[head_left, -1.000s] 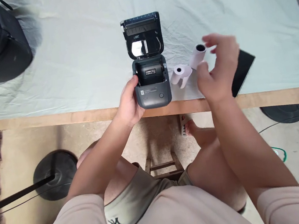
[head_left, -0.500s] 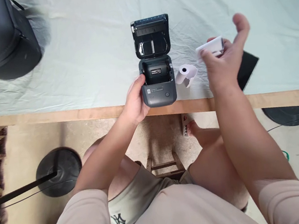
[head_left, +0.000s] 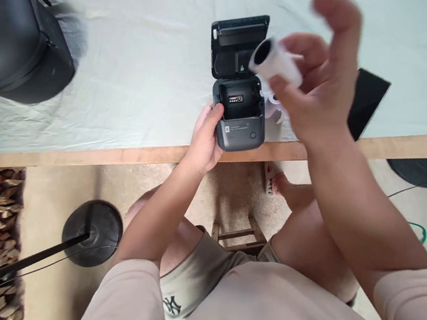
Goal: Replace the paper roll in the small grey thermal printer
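While raised, right hand [head_left: 318, 87] around paper roll [head_left: 275, 61].

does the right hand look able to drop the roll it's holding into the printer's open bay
Probably yes. The right hand holds the paper roll just above the label printer, whose lid stands open and whose bay looks unobstructed. The left hand grips only the printer's left side.

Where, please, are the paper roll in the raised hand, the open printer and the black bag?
paper roll [head_left: 277, 62], head view, on its white side just behind the dark core hole.
printer [head_left: 240, 131], head view, on the grey front panel below the open bay.
black bag [head_left: 2, 46], head view, on its dark side.
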The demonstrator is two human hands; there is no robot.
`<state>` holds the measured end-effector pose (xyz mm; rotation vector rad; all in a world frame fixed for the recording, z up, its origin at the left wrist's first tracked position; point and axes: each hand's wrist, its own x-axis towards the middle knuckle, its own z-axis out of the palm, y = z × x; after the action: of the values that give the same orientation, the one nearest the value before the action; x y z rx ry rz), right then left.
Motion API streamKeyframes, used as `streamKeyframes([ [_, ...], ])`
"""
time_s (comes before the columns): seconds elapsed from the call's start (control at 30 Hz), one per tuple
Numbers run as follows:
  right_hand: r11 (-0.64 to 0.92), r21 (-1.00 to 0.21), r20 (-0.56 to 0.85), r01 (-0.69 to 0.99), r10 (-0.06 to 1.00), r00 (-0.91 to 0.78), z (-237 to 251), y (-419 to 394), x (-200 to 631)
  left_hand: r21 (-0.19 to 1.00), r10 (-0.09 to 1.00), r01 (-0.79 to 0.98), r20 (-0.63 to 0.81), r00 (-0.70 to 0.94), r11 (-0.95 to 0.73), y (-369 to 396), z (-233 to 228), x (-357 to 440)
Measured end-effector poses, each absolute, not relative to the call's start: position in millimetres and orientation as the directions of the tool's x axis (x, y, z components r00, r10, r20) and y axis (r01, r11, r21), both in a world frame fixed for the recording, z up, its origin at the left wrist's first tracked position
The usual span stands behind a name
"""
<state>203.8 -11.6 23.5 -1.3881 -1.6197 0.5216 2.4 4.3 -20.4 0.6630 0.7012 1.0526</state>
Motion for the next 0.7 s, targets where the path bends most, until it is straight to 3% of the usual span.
streamKeyframes([
  [0.1,0.475,-0.604,0.552,0.640,0.828,-0.094,18.9,-11.9,191.0,0.803,0.931,-0.508,-0.153,0.330,0.312,1.6,-21.3,2.0],
  [0.2,0.487,-0.490,0.542,0.723,0.820,-0.186,3.4,-4.6,194.8,0.823,0.928,-0.482,-0.136,0.346,0.301,0.7,-21.5,0.8],
  [0.47,0.548,-0.546,0.595,0.634,0.786,-0.167,-8.7,-6.9,203.4,0.832,0.930,-0.477,-0.118,0.347,0.284,2.3,-24.5,-0.1],
  [0.7,0.566,-0.672,0.645,0.478,0.764,0.001,-19.0,-1.8,197.4,0.834,0.929,-0.479,-0.103,0.355,0.275,1.6,-27.9,0.0],
])
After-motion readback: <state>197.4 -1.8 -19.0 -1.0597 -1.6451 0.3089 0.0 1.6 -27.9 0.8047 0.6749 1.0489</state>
